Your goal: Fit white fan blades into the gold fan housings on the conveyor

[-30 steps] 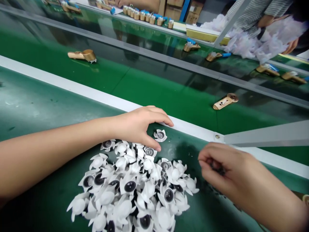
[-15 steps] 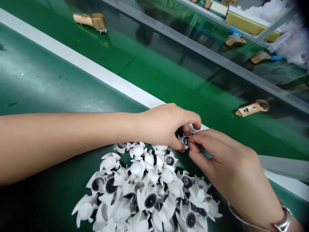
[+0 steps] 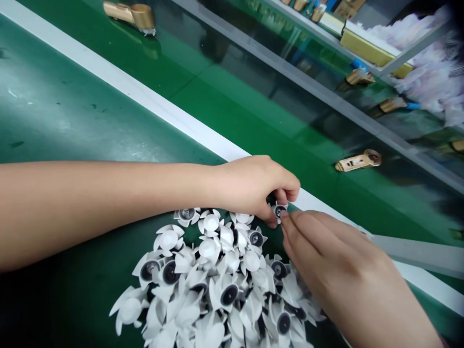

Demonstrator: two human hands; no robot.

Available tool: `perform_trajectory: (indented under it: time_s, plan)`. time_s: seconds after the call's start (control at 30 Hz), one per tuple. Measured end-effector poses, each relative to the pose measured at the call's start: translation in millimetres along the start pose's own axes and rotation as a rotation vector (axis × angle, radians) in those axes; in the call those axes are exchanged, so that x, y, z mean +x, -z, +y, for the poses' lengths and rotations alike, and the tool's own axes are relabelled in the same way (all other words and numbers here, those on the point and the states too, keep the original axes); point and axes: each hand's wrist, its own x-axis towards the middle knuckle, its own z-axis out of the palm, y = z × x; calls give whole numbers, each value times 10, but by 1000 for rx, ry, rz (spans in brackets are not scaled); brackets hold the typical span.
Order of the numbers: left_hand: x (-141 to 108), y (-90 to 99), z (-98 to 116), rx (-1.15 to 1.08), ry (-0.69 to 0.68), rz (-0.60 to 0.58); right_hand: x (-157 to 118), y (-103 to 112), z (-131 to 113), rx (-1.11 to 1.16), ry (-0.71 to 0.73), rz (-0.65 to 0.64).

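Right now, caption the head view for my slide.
Left hand and right hand meet at one fan beside a pile of white fans.

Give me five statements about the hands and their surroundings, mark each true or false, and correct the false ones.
1. The left hand and right hand meet at a small white bladed wheel with a dark round centre. True.
2. Both hands wear gloves. False: both are bare.
3. A pile of white bladed wheels lies on the near side of the straight white rail. True.
4. Every wheel in the pile shows a dark centre. False: several show only a rounded white side.
5. A gold-coloured casing with a round end lies on the green surface beyond the rail. True.
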Motion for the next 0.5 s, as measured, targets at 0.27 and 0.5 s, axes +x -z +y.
perform_trajectory:
  time_s: [0.27, 0.5]
  plan:
    - [-31, 79, -103, 110, -186, -41, -2, 182, 737, -114, -867, 208]
    - [-58, 43, -63, -115, -94, 102, 462, -162, 1720, 127, -890, 149]
